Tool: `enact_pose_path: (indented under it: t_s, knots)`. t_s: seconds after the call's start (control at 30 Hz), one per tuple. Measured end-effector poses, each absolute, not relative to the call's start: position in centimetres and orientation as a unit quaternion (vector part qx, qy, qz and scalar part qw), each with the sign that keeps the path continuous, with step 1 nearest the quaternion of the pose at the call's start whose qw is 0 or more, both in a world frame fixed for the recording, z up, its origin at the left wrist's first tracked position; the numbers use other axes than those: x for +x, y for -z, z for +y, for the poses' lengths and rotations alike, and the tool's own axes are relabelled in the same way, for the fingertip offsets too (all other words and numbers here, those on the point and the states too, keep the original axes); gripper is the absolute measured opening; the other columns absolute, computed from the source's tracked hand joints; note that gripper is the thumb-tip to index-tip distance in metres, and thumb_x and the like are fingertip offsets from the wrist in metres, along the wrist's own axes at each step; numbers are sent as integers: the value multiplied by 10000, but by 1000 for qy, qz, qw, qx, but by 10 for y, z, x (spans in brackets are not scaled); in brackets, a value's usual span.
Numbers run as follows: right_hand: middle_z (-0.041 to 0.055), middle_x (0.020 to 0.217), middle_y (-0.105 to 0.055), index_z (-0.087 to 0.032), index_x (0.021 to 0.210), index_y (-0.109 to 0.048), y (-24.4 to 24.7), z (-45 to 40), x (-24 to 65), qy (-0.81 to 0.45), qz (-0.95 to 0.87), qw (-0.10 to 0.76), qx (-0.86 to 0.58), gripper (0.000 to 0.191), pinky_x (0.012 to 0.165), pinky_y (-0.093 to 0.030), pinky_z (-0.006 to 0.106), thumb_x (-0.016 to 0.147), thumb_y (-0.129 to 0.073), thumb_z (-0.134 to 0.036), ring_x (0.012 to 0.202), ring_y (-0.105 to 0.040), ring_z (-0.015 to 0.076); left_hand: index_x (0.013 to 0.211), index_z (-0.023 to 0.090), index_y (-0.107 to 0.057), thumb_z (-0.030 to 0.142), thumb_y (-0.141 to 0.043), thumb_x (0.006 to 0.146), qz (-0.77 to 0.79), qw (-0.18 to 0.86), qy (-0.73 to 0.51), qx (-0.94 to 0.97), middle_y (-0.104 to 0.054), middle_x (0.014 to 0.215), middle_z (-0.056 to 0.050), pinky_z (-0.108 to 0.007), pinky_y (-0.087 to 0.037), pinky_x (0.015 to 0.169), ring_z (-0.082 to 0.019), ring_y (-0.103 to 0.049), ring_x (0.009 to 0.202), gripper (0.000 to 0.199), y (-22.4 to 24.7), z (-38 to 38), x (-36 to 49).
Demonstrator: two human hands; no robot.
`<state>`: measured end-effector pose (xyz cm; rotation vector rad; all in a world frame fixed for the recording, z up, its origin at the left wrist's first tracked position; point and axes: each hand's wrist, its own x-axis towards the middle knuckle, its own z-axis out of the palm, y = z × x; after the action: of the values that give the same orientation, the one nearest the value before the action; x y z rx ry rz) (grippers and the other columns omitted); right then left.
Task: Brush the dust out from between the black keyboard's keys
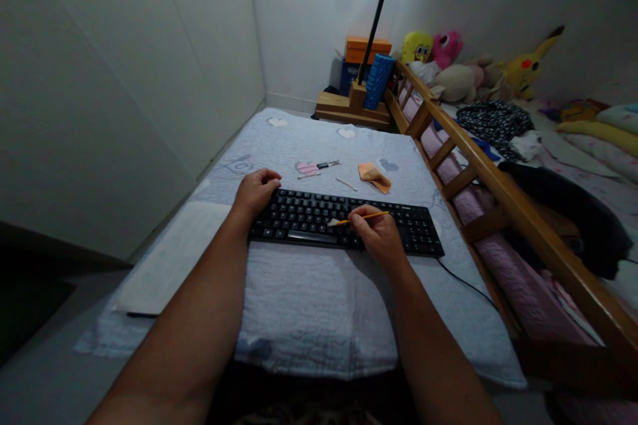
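A black keyboard [309, 214] lies flat on the cloth-covered table, its cable leaving at the right. My left hand [255, 194] grips its upper left corner, fingers bent over the edge. In my right hand [376, 229] is a thin brush [375, 215] with a yellow handle, pinched near the middle. Its whitish tip [333, 222] touches or hovers just over the keys above the space bar; I cannot tell which. Behind the keyboard lie a small dark-handled tool with a metal tip [326, 165], a cotton swab [345, 184] and a folded orange cloth [375, 177].
A pale sheet [172, 265] lies at the left of the table, partly behind my left forearm. Along the right side runs a wooden bed rail [463, 139], with bedding and plush toys beyond. A white panelled surface [124, 80] borders the left; a black pole [379, 13] stands at the back.
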<state>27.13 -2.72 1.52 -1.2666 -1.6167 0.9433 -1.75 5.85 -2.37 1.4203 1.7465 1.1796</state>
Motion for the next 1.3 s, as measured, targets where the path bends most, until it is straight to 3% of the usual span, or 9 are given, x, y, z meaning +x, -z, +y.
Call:
enact_pose_path:
  t_s: [0.4, 0.7, 0.97, 1.17, 1.3]
  knots:
    - [-22, 531, -511, -207, 638, -593, -21, -29, 277, -444, -634, 416, -476, 159, 504, -324, 260, 727, -551, -332, 503, -436, 121, 845, 191, -732, 348, -659, 668, 664, 295, -440, 527, -682, 756, -22, -343, -460, 776, -212, -606, 758, 248, 21, 57, -16]
    - [-19, 666, -555, -204, 882, -680, -10, -28, 264, -414, -612, 467, -484, 208, 516, -344, 253, 835, -614, -395, 550, -446, 121, 848, 200, -732, 372, -664, 662, 661, 299, -443, 526, -681, 761, -19, -345, -453, 773, -211, -600, 755, 263, 24, 59, -17]
    - [49, 839, -703, -191, 1027, -717, 2, -27, 257, -420, -592, 486, -487, 278, 622, -484, 285, 872, -656, -413, 710, -633, 179, 848, 196, -729, 361, -667, 659, 656, 305, -449, 525, -684, 770, -22, -344, -452, 775, -211, -605, 757, 258, 24, 59, -17]
    - [42, 809, -708, -206, 910, -728, -4, -29, 258, -345, -650, 451, -506, 200, 665, -472, 292, 872, -634, -378, 736, -637, 187, 840, 197, -729, 352, -671, 659, 664, 301, -443, 523, -681, 765, -21, -346, -462, 788, -212, -601, 763, 245, 21, 57, -15]
    - [19, 698, -653, -200, 799, -687, -8, -30, 258, -369, -655, 443, -489, 216, 619, -440, 281, 860, -623, -397, 654, -591, 166, 841, 196, -729, 347, -666, 659, 662, 297, -442, 527, -682, 773, -21, -347, -465, 795, -213, -603, 772, 244, 18, 56, -15]
